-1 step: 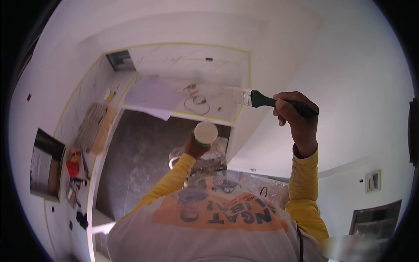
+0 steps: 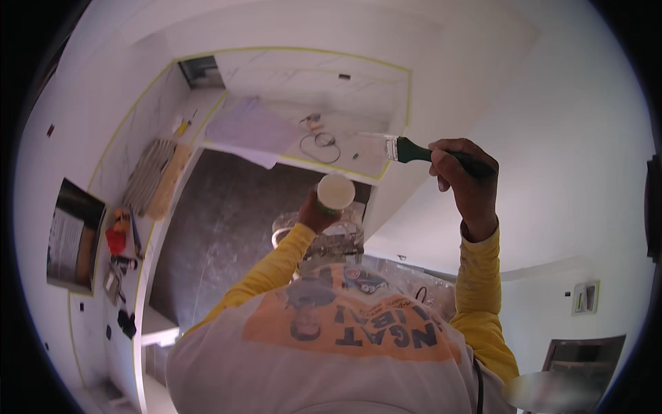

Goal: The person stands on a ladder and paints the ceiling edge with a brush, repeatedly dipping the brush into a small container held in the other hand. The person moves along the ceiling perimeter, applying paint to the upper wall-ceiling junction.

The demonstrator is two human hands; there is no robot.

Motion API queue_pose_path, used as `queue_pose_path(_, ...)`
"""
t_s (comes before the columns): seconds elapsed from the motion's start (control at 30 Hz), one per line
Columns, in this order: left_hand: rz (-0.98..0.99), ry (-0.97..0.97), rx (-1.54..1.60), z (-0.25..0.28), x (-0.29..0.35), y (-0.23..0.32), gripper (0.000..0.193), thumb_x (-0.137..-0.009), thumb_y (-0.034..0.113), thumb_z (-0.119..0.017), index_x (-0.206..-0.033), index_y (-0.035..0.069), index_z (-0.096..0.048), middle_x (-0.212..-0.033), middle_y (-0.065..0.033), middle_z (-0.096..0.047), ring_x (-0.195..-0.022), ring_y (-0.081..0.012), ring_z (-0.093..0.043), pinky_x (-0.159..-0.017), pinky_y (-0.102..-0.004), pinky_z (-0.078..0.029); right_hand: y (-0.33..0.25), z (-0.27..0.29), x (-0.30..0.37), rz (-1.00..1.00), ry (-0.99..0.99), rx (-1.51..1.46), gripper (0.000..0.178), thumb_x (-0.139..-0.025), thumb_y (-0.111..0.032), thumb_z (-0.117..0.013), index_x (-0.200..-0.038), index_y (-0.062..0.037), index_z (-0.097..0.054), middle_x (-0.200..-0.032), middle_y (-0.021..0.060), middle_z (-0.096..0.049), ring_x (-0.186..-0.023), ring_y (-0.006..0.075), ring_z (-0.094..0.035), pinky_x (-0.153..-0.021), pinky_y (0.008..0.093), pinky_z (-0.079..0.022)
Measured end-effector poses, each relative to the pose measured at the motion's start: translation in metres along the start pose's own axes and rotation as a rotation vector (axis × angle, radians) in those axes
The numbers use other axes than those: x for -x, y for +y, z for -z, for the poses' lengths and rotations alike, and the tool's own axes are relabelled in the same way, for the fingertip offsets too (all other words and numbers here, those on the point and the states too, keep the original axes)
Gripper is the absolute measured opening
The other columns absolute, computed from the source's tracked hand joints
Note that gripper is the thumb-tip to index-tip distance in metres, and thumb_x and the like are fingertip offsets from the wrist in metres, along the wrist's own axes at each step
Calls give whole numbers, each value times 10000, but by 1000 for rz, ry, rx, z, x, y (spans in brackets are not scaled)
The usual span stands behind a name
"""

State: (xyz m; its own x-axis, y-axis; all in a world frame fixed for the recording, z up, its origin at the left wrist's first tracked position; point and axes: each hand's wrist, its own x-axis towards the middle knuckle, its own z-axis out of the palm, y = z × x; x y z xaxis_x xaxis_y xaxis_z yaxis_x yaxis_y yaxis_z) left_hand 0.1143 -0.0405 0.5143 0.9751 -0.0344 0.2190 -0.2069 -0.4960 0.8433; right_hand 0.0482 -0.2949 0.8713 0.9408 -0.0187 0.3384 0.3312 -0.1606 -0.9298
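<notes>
My right hand [image 2: 466,171] is raised and grips a paintbrush [image 2: 414,151] by its dark green handle. The brush lies nearly level, its pale bristles pointing left toward the white wall; whether they touch it I cannot tell. Lower and nearer the middle, my left hand [image 2: 318,211] is closed around a small round tub [image 2: 336,192]. Seen from above, the tub shows a whitish top and a bit of green on its side. Most of the left fingers are hidden behind it.
Yellow-green tape edges a marble-patterned counter, where a purplish sheet [image 2: 252,130] and a looped cable [image 2: 321,148] lie. On the left counter are corrugated cardboard [image 2: 153,181], a red item [image 2: 116,241] and tools. Dark floor [image 2: 221,221] stretches below; a white wall [image 2: 552,138] rises at right.
The whole view has shifted slightly, with the counter now higher in the picture. The tub and left hand appear a little up and right; the brush has moved slightly left and up.
</notes>
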Motion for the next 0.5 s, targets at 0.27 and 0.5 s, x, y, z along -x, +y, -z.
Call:
queue_pose_path(0.27,-10,-8,22,16,-4,18,943,-608,267,-923,-1352,100,-368,-1237,-177,-633,-1130,-366,-650,-918,-456,-552,116,-82,-21,-83,-308,250,164,-864,-158,-684,-884,3,-711,-690,7,-633,-642,71,-551,-607,251,-472)
queue_pose_path(0.5,-35,-9,-11,17,-6,17,919,-603,252,-916,-1345,89,-398,-1215,-176,-649,-1111,-376,-658,-902,-447,-564,139,-102,-29,-117,-463,304,167,-851,-154,-684,-904,2,-710,-703,43,-643,-655,92,-563,-646,274,-500)
